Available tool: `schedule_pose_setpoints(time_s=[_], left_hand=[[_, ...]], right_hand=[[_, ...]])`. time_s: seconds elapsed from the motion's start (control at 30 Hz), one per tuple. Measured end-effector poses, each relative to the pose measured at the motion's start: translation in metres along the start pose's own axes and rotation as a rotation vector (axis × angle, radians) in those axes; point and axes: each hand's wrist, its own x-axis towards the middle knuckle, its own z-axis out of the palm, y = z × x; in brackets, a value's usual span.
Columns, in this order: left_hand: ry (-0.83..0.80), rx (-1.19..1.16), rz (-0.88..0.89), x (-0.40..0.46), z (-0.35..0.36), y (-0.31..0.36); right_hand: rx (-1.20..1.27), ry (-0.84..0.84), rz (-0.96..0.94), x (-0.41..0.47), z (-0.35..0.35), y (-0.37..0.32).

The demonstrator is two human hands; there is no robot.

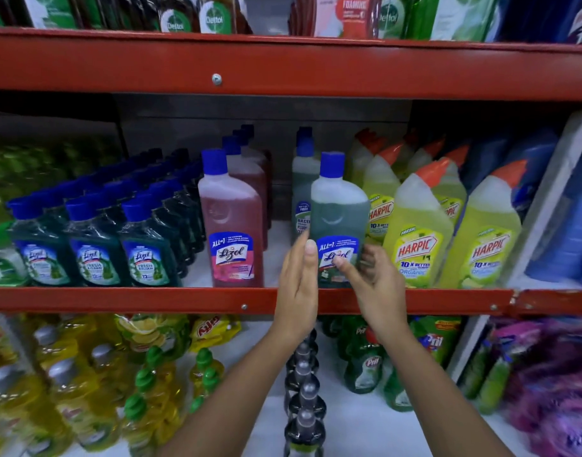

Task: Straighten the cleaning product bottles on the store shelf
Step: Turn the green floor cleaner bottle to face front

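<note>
1. presently, the green bottle (339,219) stands at the front lip of the middle shelf (151,300), between the pink bottle (232,222) and the harpic bottles (418,232).
2. left hand (297,285): flat and open, fingers together, edge against the green bottle's left side; holding nothing.
3. right hand (378,282): loosely open, thumb on the label; fingers reach toward the right side, though blur makes contact there uncertain. no firm grip.
4. advice for the step: press evenly from both sides low on the body, turn the label square to the front, and align it with the bottle behind (304,192).
5. hazard: harpic bottles stand just beside it; a sideways push could tip them.
6. surface: white shelf board, red metal edge, gap beside the pink bottle.
7. surroundings: crowded store shelving above and below, dim light.
</note>
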Motion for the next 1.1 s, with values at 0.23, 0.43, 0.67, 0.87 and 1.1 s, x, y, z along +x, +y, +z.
schedule_pose_setpoints(time_s=[0.23,0.43,0.67,0.87,1.1], left_hand=[[0.035,0.000,-0.006,-0.002,-0.002,0.000],[0.082,0.027,-0.006,0.002,-0.010,-0.006],[0.110,0.014,0.026,0.007,-0.010,-0.016],[0.160,0.014,0.066,0.007,-0.006,-0.016],[0.152,-0.014,0.074,0.002,-0.005,-0.010]], right_hand=[[0.033,-0.012,0.001,0.004,0.005,0.002],[-0.013,-0.020,-0.020,0.004,0.012,-0.004],[-0.042,-0.011,-0.030,0.005,0.015,-0.005],[-0.047,-0.019,-0.038,0.005,0.013,-0.006],[-0.069,-0.037,-0.041,0.004,0.013,-0.006]])
